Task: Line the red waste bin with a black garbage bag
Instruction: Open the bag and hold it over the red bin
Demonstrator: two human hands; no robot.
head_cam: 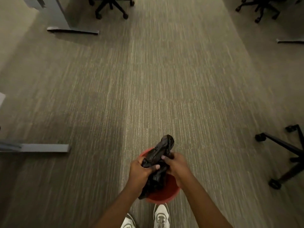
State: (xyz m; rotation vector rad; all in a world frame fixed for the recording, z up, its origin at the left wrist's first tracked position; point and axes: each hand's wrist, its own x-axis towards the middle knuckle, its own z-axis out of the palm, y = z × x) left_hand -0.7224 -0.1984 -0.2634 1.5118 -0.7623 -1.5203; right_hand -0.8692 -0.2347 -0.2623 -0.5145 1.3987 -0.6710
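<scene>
A red waste bin (166,194) stands on the carpet just in front of my feet, mostly hidden under my hands. Above its mouth I hold a crumpled black garbage bag (160,155), still bunched into a long wad. My left hand (141,171) grips the bag's lower middle, thumb across it. My right hand (175,163) pinches the bag from the right side. The bag's lower end hangs over the bin's near left rim.
My white shoes (160,215) stand just behind the bin. Grey desk feet lie at the left (44,147) and upper left (73,31). Wheeled chair bases sit at the right (286,155), top centre (111,7) and top right (258,9). Striped carpet stretches ahead.
</scene>
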